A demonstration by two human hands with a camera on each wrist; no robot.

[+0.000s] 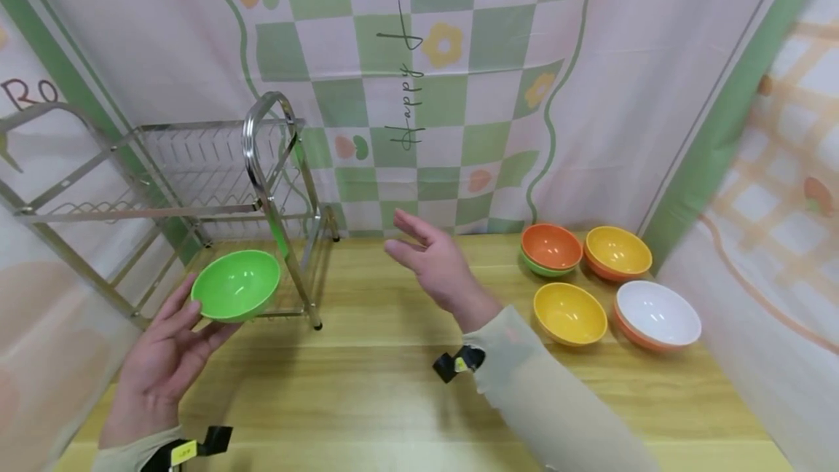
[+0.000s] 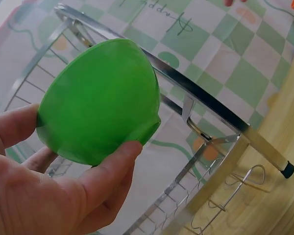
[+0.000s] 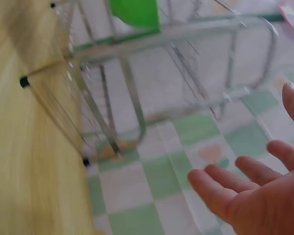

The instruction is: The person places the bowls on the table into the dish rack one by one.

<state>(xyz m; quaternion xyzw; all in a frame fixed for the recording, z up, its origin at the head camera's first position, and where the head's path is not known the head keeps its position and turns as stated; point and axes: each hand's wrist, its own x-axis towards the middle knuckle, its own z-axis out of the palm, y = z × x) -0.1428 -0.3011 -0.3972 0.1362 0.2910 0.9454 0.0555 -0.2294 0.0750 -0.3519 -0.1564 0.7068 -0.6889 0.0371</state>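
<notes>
gripping the green bowl (image 1: 237, 286) by its outer wall, seemingly to leave the inside clear, the left hand (image 1: 160, 359) holds it by the rack (image 1: 131, 214), while the right hand (image 1: 440, 266), fingers extended, holds nothing.

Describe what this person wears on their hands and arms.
The left hand and right hand are bare. Pale beige sleeves cover the forearms. Near each hand, a black strap-like piece carries a small yellow label, its print too small to read.
</notes>
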